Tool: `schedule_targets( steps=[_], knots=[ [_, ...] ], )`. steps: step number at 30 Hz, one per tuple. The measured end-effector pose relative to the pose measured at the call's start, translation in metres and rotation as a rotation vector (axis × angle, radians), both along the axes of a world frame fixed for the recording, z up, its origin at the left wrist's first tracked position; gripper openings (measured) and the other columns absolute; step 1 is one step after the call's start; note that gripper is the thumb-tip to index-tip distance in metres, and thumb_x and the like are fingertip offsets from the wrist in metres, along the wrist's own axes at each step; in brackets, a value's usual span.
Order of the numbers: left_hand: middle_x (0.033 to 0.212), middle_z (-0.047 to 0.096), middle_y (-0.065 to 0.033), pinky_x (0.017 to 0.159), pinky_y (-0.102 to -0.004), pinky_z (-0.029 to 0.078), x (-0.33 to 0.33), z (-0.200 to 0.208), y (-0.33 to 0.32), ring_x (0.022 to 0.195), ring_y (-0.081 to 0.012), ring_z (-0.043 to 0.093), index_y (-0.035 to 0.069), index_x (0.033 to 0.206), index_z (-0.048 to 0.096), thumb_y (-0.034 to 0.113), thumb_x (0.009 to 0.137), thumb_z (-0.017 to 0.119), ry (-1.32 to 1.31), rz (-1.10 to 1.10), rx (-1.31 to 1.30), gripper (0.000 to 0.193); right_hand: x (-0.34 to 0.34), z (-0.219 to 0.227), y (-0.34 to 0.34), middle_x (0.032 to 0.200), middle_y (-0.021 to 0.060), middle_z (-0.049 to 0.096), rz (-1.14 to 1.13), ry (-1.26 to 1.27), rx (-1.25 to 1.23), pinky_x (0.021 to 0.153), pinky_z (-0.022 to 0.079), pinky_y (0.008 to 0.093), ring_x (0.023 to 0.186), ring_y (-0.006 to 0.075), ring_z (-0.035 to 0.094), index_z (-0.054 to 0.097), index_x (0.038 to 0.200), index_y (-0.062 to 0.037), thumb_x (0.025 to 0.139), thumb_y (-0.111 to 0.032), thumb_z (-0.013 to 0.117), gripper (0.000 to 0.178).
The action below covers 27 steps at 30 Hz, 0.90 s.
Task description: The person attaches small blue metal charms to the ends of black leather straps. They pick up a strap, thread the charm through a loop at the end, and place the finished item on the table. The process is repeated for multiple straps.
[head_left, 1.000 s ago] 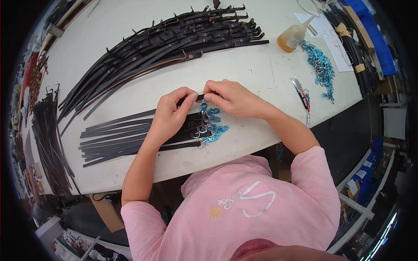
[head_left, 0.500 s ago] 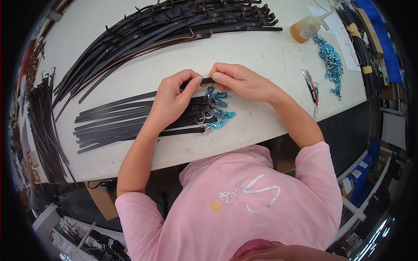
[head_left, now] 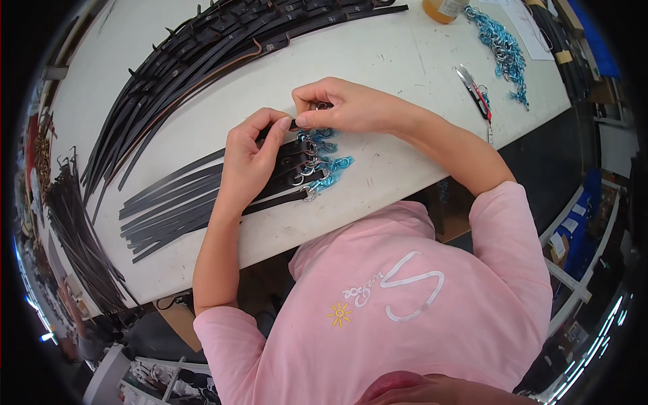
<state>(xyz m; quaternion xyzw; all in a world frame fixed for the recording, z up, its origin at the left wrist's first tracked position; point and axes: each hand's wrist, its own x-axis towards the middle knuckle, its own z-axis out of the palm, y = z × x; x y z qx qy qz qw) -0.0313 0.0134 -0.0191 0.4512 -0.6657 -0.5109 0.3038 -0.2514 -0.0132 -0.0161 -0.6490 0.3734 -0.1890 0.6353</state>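
Observation:
Both my hands pinch a black leather strap above the table. My left hand closes on it between thumb and fingers. My right hand grips its end, thumb pressed down, with a bit of metal hardware partly showing by the curled fingers. The rest of the end is hidden in that hand. Beneath and beside my left hand lies a row of black straps, their near-hand ends fitted with metal rings and clasps in blue wrapping.
A large heap of black straps lies at the far left, and another bundle hangs over the left edge. To the right are a red-and-black cutting tool, blue-wrapped metal hardware and a bottle of amber liquid.
The whole view has shifted and turned slightly. My right hand has curled more tightly around the strap end, and metal hardware now shows by its fingers. Both hands still hold the strap.

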Motion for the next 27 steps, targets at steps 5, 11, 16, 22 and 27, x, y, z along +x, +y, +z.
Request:
schedule_targets(
  steps=[5, 11, 16, 22, 27],
  knots=[
    [0.071, 0.056, 0.0009, 0.063, -0.0238, 0.039, 0.003, 0.005, -0.003, 0.068, -0.0065, 0.045, -0.003, 0.096, 0.067, 0.015, 0.101, 0.059, -0.015, 0.017, 0.020, 0.020, -0.004, 0.014, -0.002, 0.075, -0.0047, 0.050, -0.048, -0.001, 0.167, 0.071, 0.036, 0.0236, 0.075, 0.0062, 0.044, 0.057, 0.083, -0.0078, 0.100, -0.028, 0.057, 0.026],
    [0.071, 0.054, 0.0024, 0.062, -0.0226, 0.037, 0.000, 0.002, -0.001, 0.068, -0.0050, 0.043, -0.002, 0.094, 0.067, 0.017, 0.101, 0.060, -0.002, 0.026, -0.005, 0.021, -0.004, 0.005, -0.004, 0.077, -0.0052, 0.050, -0.016, -0.011, 0.115, 0.072, 0.037, 0.0227, 0.076, 0.0049, 0.044, 0.057, 0.083, -0.0082, 0.101, -0.030, 0.056, 0.028],
    [0.075, 0.056, 0.0039, 0.064, -0.0213, 0.037, -0.004, -0.003, 0.003, 0.070, -0.0041, 0.044, -0.002, 0.094, 0.067, 0.016, 0.102, 0.059, 0.070, 0.063, 0.014, 0.021, -0.002, 0.003, -0.004, 0.077, -0.0046, 0.049, -0.031, 0.006, 0.055, 0.069, 0.035, 0.0250, 0.075, 0.0065, 0.042, 0.057, 0.084, -0.0071, 0.100, -0.028, 0.057, 0.026],
    [0.072, 0.054, 0.0023, 0.063, -0.0230, 0.038, 0.001, -0.006, -0.002, 0.069, -0.0052, 0.044, -0.002, 0.094, 0.066, 0.017, 0.102, 0.058, 0.019, 0.047, 0.035, 0.022, -0.002, 0.002, -0.002, 0.080, -0.0023, 0.052, -0.058, 0.053, -0.046, 0.072, 0.039, 0.0258, 0.076, 0.0081, 0.046, 0.060, 0.092, -0.0048, 0.100, -0.029, 0.057, 0.025],
    [0.067, 0.050, 0.0012, 0.061, -0.0247, 0.038, -0.002, -0.004, -0.001, 0.067, -0.0064, 0.043, -0.002, 0.094, 0.066, 0.017, 0.101, 0.058, -0.049, 0.053, -0.012, 0.022, -0.008, 0.012, 0.000, 0.090, 0.0056, 0.061, 0.043, 0.272, -0.261, 0.086, 0.043, 0.0334, 0.090, 0.0192, 0.052, 0.062, 0.102, -0.0059, 0.101, -0.030, 0.055, 0.026]
  ],
)
